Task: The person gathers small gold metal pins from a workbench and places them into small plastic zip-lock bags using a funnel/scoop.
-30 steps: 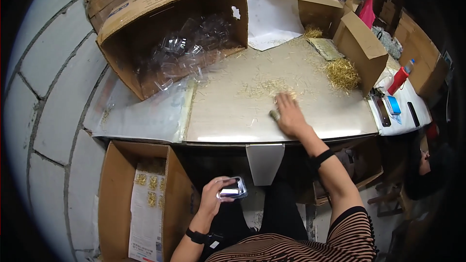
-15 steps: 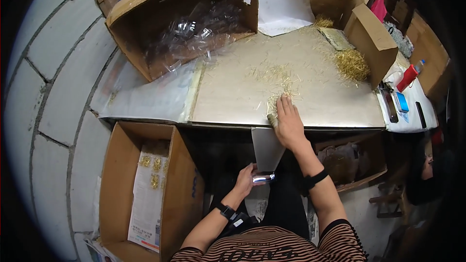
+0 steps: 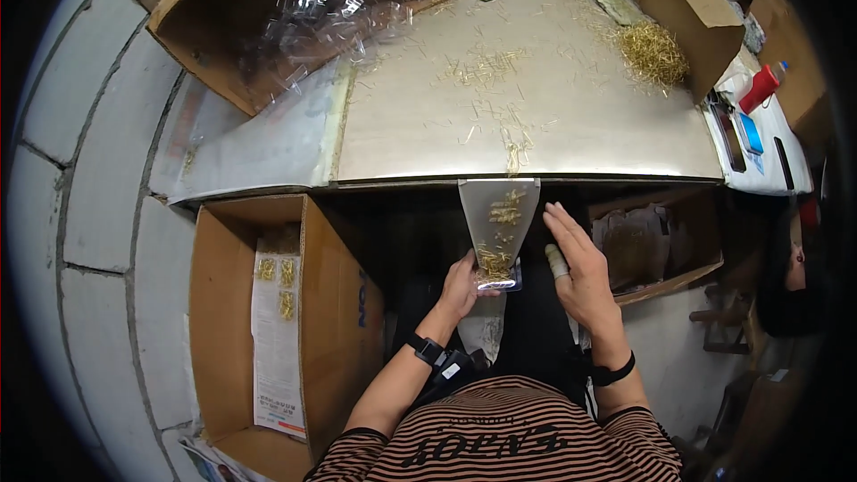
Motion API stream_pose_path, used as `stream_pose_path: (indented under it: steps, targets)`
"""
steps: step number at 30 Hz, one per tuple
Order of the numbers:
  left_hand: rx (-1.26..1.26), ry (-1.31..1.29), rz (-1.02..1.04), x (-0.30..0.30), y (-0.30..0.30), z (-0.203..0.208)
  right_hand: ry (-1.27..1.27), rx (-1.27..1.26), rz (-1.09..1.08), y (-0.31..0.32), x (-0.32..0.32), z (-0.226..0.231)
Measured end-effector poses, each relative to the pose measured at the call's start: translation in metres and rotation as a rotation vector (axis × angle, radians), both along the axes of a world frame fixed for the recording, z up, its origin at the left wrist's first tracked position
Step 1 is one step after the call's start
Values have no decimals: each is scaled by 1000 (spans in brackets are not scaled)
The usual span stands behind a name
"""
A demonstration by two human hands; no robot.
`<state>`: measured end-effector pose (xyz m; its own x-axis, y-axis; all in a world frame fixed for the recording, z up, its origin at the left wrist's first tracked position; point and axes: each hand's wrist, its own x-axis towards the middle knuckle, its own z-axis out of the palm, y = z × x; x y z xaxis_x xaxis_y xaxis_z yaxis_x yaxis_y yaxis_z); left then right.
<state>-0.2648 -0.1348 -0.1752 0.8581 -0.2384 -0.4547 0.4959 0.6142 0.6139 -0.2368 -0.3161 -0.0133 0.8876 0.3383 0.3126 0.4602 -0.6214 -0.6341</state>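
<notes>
From a pale, smooth counter (image 3: pixel 411 136), a white tapered chute (image 3: pixel 478 214) runs nearward, metallic gold strips (image 3: pixel 506 213) on it, to a clear plastic box (image 3: pixel 503 286) holding more, clasped by the left hand (image 3: pixel 459 286). The right hand (image 3: pixel 582 270), empty, fingers straight, is just right of the chute. Near left, a brown cardboard box (image 3: pixel 335 330) holds gold clusters (image 3: pixel 286 273).

Narrow gap seen betw. R hand (image 3: pixel 582 275) & chute (image 3: pixel 476 205); L side blocked by carton (image 3: pixel 337 330); tabletop (image 3: pixel 402 129) far R hemmed by cardbd. flap (image 3: pixel 692 9).
</notes>
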Motion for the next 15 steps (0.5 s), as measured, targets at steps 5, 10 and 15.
stream_pose_path:
  steps: [5, 10, 15]
  targets:
    - [62, 23, -32, -1, -3, -3, 76, 46, 11, -10, -17, -16]
    - [33, -6, -34, -9, -2, -17, 94, 57, 26, -13, -23, -25]
    - [18, 21, 64, -18, -4, -26, 158, 88, 106, -6, -30, -40]
